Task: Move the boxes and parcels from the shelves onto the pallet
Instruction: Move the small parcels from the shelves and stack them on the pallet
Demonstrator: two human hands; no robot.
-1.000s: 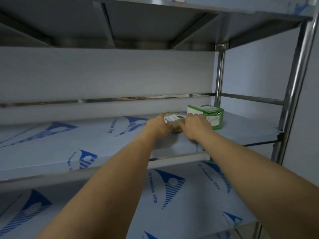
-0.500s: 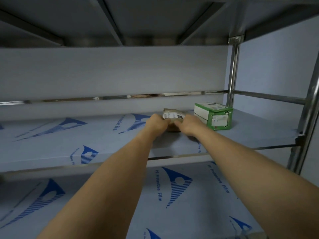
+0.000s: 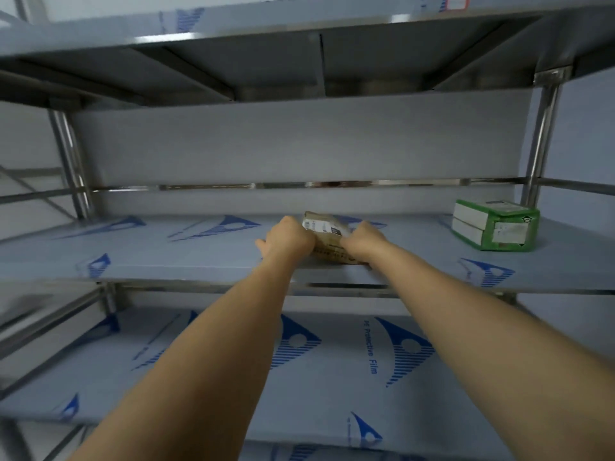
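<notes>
A small brown parcel (image 3: 327, 239) with a white shipping label sits tilted near the front middle of the metal shelf (image 3: 166, 254). My left hand (image 3: 288, 239) grips its left side and my right hand (image 3: 362, 241) grips its right side, so both hands are closed on it. Its lower part is hidden behind my fingers. A green and white box (image 3: 496, 225) stands on the same shelf at the far right, apart from my hands. The pallet is not in view.
The shelf unit has steel posts (image 3: 542, 141) at its corners and a rail along the back. Another shelf (image 3: 332, 51) hangs close overhead. A lower shelf (image 3: 233, 361) covered in blue-printed protective film lies beneath my arms.
The parcel has come away from the green box toward the shelf's front, held between both hands. The view has swung left, so the green box now appears farther right.
</notes>
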